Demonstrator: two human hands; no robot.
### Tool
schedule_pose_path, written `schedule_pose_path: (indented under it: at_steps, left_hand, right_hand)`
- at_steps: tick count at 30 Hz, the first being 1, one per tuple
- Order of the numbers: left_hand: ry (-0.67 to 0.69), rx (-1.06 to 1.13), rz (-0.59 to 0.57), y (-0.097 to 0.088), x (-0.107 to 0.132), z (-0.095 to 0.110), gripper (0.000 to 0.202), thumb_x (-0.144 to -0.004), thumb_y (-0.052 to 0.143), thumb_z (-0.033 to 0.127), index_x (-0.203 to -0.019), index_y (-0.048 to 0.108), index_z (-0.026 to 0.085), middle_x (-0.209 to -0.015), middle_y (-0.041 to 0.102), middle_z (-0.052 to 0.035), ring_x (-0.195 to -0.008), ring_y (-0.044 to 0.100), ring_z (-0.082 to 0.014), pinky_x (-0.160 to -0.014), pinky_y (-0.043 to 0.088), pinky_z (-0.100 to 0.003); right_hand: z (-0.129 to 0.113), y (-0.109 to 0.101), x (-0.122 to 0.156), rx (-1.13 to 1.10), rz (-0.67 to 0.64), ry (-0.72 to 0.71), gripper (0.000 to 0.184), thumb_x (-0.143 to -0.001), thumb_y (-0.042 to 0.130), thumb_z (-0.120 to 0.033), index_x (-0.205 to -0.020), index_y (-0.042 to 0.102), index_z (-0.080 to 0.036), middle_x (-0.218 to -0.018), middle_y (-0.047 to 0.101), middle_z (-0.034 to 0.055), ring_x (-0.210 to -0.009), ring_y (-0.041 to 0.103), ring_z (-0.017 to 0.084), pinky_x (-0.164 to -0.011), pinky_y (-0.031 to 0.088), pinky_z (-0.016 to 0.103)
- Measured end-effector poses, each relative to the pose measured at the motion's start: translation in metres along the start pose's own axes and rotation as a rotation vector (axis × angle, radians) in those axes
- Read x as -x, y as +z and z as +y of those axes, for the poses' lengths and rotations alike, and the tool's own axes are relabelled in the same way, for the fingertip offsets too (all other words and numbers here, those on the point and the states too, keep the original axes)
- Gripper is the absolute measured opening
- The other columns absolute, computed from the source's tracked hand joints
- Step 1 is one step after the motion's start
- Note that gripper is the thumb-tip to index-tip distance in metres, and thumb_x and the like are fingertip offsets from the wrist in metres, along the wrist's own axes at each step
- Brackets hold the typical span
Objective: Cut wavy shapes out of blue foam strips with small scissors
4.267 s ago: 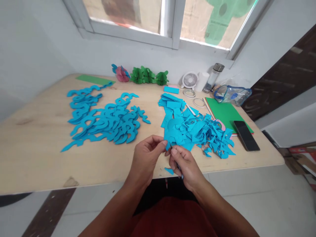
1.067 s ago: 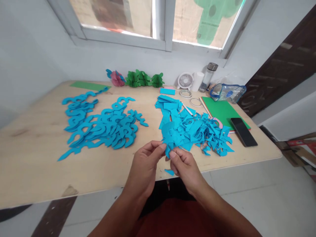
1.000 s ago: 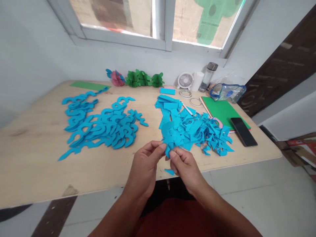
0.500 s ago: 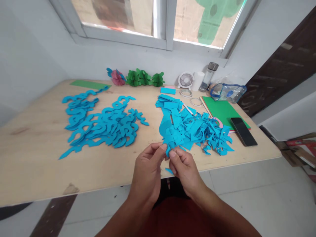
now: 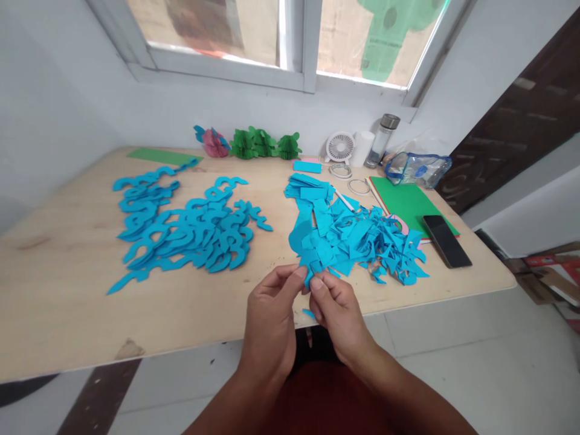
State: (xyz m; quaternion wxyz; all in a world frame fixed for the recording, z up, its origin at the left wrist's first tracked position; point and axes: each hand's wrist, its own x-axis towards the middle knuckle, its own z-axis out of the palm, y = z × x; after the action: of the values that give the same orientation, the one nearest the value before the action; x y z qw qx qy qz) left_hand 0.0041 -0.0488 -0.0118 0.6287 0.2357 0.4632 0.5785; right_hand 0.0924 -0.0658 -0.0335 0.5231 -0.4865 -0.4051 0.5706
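My left hand and my right hand meet above the near edge of the wooden table. Both pinch the same piece of blue paper between thumb and fingertips; the piece rises from my fingers over the heap behind it. That heap of blue paper scraps lies just behind my hands. A small blue offcut lies on the table edge between my hands. A spread of curved blue cut-outs covers the table's left half.
A black phone lies on green sheets at the right. At the back stand a small white fan, a bottle, tape rolls, a clear pouch and green paper decorations.
My hands have stayed pinched on the blue piece at the table's near edge. The piece has tilted a little to the left; the view has shifted slightly.
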Motion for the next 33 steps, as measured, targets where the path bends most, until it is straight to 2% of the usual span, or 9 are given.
schedule_pose_path:
  at_steps: [9,17,24,26,29,33]
  left_hand:
    - [-0.018,0.040,0.002,-0.001,0.001,-0.004,0.011,-0.064,0.075,0.025,-0.060,0.067,0.018,-0.061,0.060,0.0020,-0.067,0.053,-0.0127,-0.068,0.043,-0.026]
    - [-0.104,0.152,-0.019,-0.001,0.002,0.000,0.011,-0.062,0.076,0.024,-0.061,0.066,0.019,-0.068,0.064,0.0014,-0.070,0.056,-0.0128,-0.070,0.045,-0.026]
    - [-0.164,0.144,-0.078,-0.004,0.001,-0.001,0.012,-0.065,0.074,0.026,-0.064,0.065,0.019,-0.075,0.064,0.0001,-0.081,0.056,-0.0157,-0.079,0.043,-0.029]
    - [-0.163,0.119,-0.091,-0.004,0.002,-0.003,0.013,-0.065,0.075,0.027,-0.065,0.065,0.019,-0.074,0.063,0.0002,-0.080,0.056,-0.0159,-0.080,0.042,-0.030]
    - [-0.146,0.056,-0.105,-0.005,0.001,-0.005,0.013,-0.066,0.075,0.027,-0.068,0.065,0.019,-0.070,0.062,0.0009,-0.075,0.054,-0.0149,-0.078,0.041,-0.030]
    - [-0.120,0.002,-0.110,-0.004,-0.005,-0.002,0.016,-0.066,0.074,0.029,-0.075,0.068,0.018,-0.073,0.062,0.0003,-0.073,0.052,-0.0139,-0.075,0.040,-0.028]
  right_hand:
    - [-0.001,-0.001,0.001,-0.014,-0.016,-0.002,0.038,-0.085,0.053,-0.052,-0.067,0.050,-0.019,-0.045,0.033,-0.0079,-0.042,0.024,0.008,-0.041,0.018,0.023]
    - [-0.001,-0.001,0.002,-0.059,-0.027,0.031,0.036,-0.082,0.057,-0.053,-0.072,0.052,-0.019,-0.046,0.030,-0.0094,-0.041,0.020,0.007,-0.038,0.015,0.022]
    - [-0.006,-0.011,-0.003,-0.082,0.139,-0.015,0.032,-0.076,0.066,-0.044,-0.094,0.060,-0.019,-0.051,0.033,-0.0089,-0.043,0.022,0.008,-0.039,0.019,0.022]
    - [-0.009,-0.012,-0.006,-0.057,0.154,-0.034,0.027,-0.074,0.069,-0.039,-0.091,0.062,-0.020,-0.055,0.035,-0.0077,-0.045,0.023,0.008,-0.041,0.020,0.022]
    - [-0.012,-0.013,-0.008,-0.004,0.174,-0.056,0.016,-0.074,0.068,-0.033,-0.077,0.061,-0.019,-0.057,0.037,-0.0065,-0.047,0.025,0.008,-0.042,0.021,0.022]
    - [-0.012,-0.013,-0.010,0.040,0.156,-0.070,0.015,-0.075,0.065,-0.031,-0.071,0.058,-0.019,-0.059,0.043,-0.0052,-0.050,0.030,0.009,-0.045,0.025,0.023]
